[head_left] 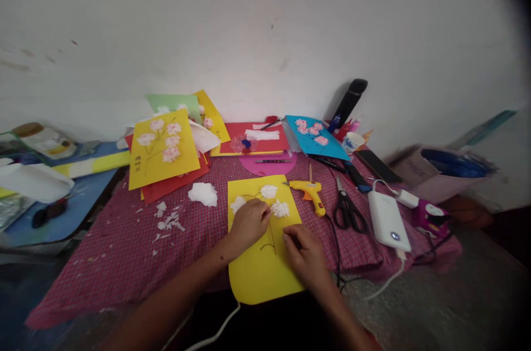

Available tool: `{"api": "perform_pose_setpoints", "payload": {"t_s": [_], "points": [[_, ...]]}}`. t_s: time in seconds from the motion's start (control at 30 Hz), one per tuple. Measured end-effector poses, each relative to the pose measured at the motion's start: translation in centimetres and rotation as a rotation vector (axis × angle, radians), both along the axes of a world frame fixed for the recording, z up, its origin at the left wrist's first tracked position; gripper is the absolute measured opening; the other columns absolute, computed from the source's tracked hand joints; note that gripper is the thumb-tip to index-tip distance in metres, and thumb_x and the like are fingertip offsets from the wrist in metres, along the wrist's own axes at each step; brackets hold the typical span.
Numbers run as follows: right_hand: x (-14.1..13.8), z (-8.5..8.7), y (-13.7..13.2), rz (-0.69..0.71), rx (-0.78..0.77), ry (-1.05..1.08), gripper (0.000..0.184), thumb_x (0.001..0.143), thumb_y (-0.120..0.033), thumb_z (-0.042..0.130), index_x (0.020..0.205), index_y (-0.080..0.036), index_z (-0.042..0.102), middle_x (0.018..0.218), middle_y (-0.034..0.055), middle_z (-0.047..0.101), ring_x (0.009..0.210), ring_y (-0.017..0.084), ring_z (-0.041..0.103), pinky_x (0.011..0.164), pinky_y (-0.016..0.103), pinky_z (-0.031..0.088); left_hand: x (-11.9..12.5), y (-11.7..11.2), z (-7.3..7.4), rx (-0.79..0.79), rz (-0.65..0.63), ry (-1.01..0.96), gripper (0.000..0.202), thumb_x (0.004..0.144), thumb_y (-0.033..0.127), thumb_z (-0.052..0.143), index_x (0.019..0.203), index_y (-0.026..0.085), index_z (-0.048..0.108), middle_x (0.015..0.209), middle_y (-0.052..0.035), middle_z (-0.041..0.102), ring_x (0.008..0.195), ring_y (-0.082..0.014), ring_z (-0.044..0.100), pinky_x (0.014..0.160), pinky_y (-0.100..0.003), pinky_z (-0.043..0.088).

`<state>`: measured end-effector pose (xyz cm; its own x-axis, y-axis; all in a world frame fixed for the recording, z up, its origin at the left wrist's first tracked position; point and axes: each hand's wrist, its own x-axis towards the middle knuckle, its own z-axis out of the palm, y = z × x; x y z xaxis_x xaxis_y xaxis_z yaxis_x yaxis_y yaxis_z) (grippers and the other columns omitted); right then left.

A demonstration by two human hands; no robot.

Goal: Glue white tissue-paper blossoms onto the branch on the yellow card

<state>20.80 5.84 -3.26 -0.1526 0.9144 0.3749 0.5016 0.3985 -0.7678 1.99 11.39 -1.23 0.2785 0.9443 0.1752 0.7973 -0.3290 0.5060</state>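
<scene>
A yellow paper sheet (261,262) lies in front of me on the red checked cloth, with a thin drawn branch and three white tissue flowers (269,191) near its top. My left hand (249,223) rests on the sheet with fingers curled down, pressing by the middle flowers. My right hand (305,254) lies on the sheet's right edge, fingers pinched together on something small and dark I cannot make out. A yellow glue gun (310,191) sits just right of the sheet.
Black scissors (347,208), a white power bank (388,221) with cables and a black bottle (348,102) stand to the right. Finished flower cards, yellow (162,154) and blue (315,138), lie at the back. White tissue scraps (202,194) lie on the left.
</scene>
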Motion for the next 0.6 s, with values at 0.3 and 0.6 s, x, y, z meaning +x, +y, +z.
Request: {"api": "perform_pose_setpoints", "payload": {"t_s": [0.3,0.6], "points": [[-0.10,0.22,-0.07,0.021,0.003,0.003,0.010,0.094,-0.018,0.054,0.092,-0.022,0.062,0.085,0.0044,0.067,0.080,0.019,0.063,0.071,0.030,0.049,-0.15,-0.13,-0.22,0.008,0.035,-0.079,0.013,0.088,0.014,0.053,0.078,0.018,0.059,0.080,-0.0028,0.064,0.077,-0.0175,0.059,0.071,-0.029,0.043],[-0.09,0.55,-0.12,0.043,-0.020,0.001,0.010,0.095,-0.019,0.051,0.092,-0.022,0.061,0.085,0.0053,0.065,0.080,0.020,0.062,0.071,0.031,0.049,0.35,-0.11,0.05,0.008,0.002,-0.009,0.015,0.092,0.018,0.053,0.080,0.018,0.061,0.085,-0.0044,0.064,0.086,-0.0197,0.060,0.079,-0.032,0.045]]}}
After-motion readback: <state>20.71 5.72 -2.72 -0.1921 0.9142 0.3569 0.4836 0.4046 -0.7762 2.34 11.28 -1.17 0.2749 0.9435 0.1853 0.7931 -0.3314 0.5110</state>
